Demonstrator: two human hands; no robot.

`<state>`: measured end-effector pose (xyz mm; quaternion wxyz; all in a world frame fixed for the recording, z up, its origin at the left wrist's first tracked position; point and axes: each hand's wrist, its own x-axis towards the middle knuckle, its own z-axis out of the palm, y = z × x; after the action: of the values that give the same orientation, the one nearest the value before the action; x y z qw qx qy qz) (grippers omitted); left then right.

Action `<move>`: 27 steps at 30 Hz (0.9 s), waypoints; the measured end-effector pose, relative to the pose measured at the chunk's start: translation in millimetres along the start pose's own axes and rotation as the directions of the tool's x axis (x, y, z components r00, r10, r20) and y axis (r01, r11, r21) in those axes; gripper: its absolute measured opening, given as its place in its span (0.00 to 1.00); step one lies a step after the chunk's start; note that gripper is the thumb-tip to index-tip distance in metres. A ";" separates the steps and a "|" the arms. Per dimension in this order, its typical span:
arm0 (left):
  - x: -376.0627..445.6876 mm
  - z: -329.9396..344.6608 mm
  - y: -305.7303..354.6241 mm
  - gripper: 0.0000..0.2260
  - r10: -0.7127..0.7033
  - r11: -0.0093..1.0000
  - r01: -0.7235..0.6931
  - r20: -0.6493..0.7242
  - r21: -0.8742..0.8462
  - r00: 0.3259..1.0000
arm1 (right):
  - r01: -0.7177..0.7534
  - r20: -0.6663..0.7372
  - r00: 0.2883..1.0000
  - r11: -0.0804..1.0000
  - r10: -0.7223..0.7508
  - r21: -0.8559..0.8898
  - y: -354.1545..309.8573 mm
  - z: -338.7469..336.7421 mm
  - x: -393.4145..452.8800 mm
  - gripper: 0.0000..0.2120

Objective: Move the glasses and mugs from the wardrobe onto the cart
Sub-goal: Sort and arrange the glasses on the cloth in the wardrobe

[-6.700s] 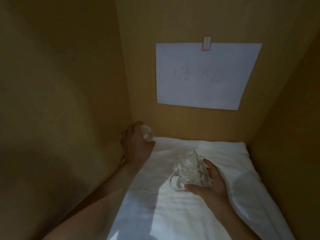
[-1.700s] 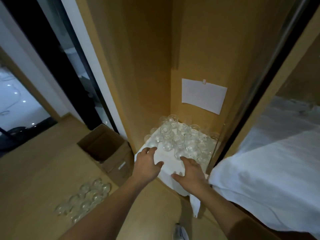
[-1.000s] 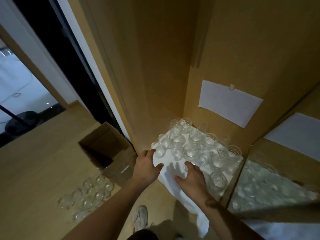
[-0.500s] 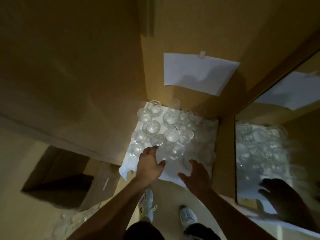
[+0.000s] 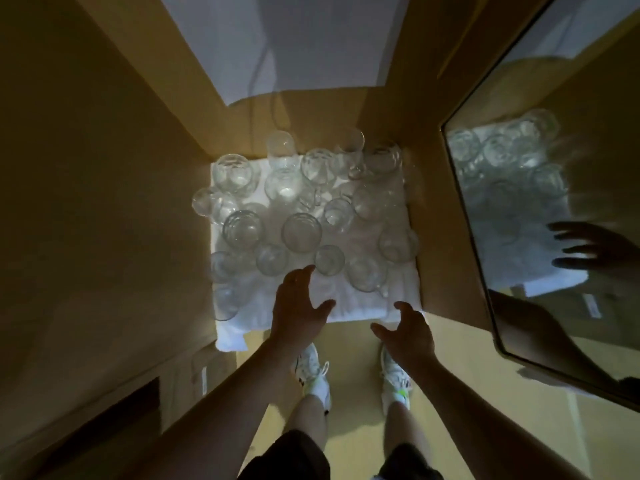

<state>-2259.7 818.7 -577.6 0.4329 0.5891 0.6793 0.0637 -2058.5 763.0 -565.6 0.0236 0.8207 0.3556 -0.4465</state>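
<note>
Several clear glasses and mugs (image 5: 300, 232) stand close together on a white towel (image 5: 349, 301) laid on a low wardrobe shelf. I look almost straight down on them. My left hand (image 5: 298, 306) hovers over the towel's front edge with fingers apart, its fingertips just short of a small glass (image 5: 329, 259). My right hand (image 5: 406, 332) is open at the towel's front right corner, holding nothing. A handled mug (image 5: 366, 274) stands between the two hands, a little further in.
Wooden wardrobe walls close in on the left (image 5: 104, 202) and right (image 5: 436, 237). A mirror panel (image 5: 554, 220) on the right reflects the glasses and a hand. A white sheet (image 5: 287, 43) hangs on the back wall. My feet in white shoes (image 5: 313, 372) stand below the shelf.
The view has tipped down and moved closer over the glasses. Both hands stay open near the towel's front edge; the left has reached slightly further in.
</note>
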 end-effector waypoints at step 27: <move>82.6 77.5 -30.7 0.40 0.001 0.982 -0.058 -0.304 -0.177 0.953 | -0.155 0.092 0.987 0.950 0.135 0.271 9.6 50.1 118.0 0.10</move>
<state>-2225.5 847.4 -686.1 0.3754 0.5400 0.7198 0.2221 -2047.5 804.3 -686.8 -0.0458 0.8230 0.2274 -0.5185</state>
